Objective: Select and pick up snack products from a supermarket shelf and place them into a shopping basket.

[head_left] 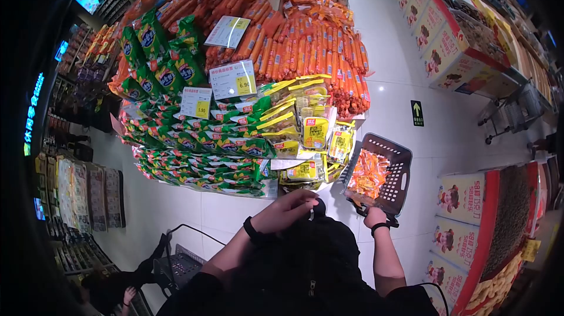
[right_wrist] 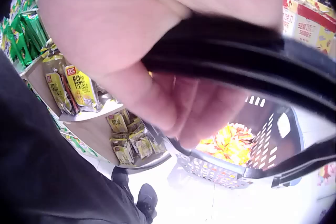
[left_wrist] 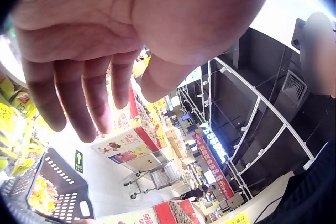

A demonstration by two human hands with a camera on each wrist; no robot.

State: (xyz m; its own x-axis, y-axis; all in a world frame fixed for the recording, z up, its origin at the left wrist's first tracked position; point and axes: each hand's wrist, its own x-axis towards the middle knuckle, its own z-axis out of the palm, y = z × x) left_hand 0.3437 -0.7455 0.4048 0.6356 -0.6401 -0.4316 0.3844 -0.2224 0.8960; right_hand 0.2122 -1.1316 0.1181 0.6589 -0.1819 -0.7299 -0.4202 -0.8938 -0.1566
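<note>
My right hand (head_left: 375, 217) grips the black handle (right_wrist: 236, 58) of a dark grey shopping basket (head_left: 385, 143), its fingers curled round it in the right wrist view. Inside the basket lie orange-and-white wrapped packets (head_left: 369, 176). My left hand (head_left: 286, 209) is held in front of my chest, near the front edge of the snack display. In the left wrist view that hand (left_wrist: 79, 24) has its fingers loosely extended, with nothing in them. Closest to it on the display are yellow snack packets (head_left: 305, 170) and green snack bags (head_left: 217, 166).
Orange sausage sticks (head_left: 311, 46) are heaped higher on the display, with price signs (head_left: 233, 79) standing among the goods. Red-and-white chocolate bins (head_left: 461, 195) line the right side. A shopping cart (head_left: 520, 107) stands beyond. Another person (head_left: 120, 286) and a second basket (head_left: 179, 266) are behind-left.
</note>
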